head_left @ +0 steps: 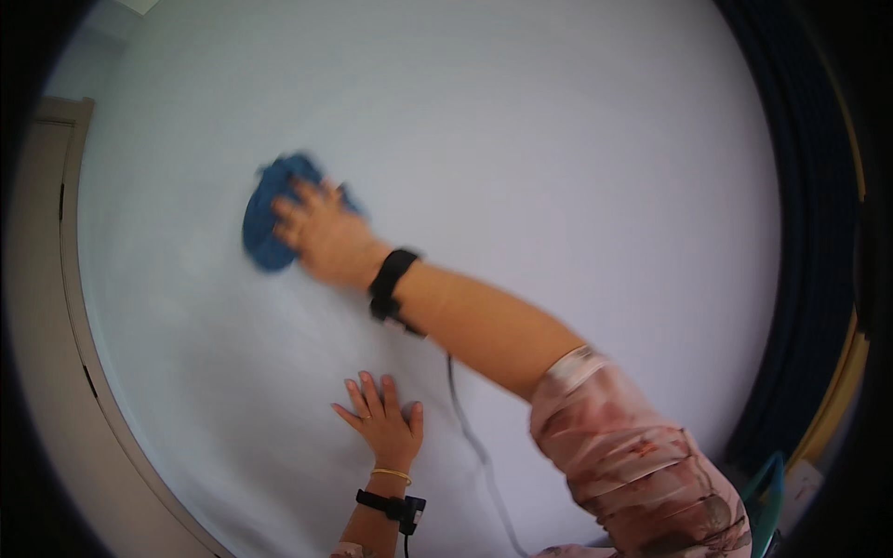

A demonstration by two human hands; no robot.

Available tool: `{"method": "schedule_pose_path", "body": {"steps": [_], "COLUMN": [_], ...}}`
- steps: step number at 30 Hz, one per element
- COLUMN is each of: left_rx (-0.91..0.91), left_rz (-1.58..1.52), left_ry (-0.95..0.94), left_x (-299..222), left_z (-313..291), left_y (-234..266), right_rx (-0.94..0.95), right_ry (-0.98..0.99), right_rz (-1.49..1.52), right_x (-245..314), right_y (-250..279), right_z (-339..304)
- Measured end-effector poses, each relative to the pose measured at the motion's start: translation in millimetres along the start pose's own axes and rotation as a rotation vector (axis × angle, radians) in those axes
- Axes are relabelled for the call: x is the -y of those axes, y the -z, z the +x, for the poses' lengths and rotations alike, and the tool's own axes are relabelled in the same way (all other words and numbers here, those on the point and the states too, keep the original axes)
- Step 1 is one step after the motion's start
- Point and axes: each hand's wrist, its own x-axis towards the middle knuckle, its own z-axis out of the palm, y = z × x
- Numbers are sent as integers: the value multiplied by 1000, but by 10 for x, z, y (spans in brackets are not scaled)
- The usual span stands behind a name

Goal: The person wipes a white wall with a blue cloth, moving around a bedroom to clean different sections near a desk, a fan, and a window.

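Note:
A blue cloth [263, 219] is pressed flat against a pale white wall [558, 167], blurred by motion. My right hand [321, 232] covers its right side, fingers spread over the fabric, arm stretched up and left across the picture. A black band wraps that wrist. My left hand [383, 423] rests lower down, palm flat on the wall with fingers apart, holding nothing. It wears a thin gold bangle and a black wrist strap.
A beige door frame [70, 307] curves down the left edge. A dark blue curtain [814, 232] with a yellow strip hangs at the right. A grey cable [474, 446] runs down from my right wrist. A teal object [765, 502] sits at lower right.

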Motion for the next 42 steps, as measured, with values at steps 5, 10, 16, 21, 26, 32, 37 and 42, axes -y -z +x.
{"method": "schedule_pose_path", "body": {"steps": [5,10,16,21,26,32,37,42], "left_rx": [-79,-101,-75,-81,-60,-48,-59,-55], "left_rz": [27,-19,5,2,-18,50,57,43], "left_ry": [-39,-46,-33,-42,-27,-33,-38,-30], "left_x": [36,-33,-38,-83,-132,-53,-112,-169], "left_z": [-60,58,7,-66,-20,-98,-79,-58], "left_y": [-88,-113,-117,-189,-193,-235,-226,-224], "right_rx": [-76,-17,-18,271,87,20,-161,-290], "right_ry": [-297,-908,-1427,-397,132,-54,-639,-1629], "right_rz": [-368,-856,-512,-928,-554,-239,-526,-577], "right_x": [-1598,-3257,-2552,-846,215,-345,-1986,-2702], "right_y": [1053,2552,2272,1215,17,768,2121,3128], "right_z": [-514,-1809,-1198,-592,-1032,-1440,-2227,-3263]}}
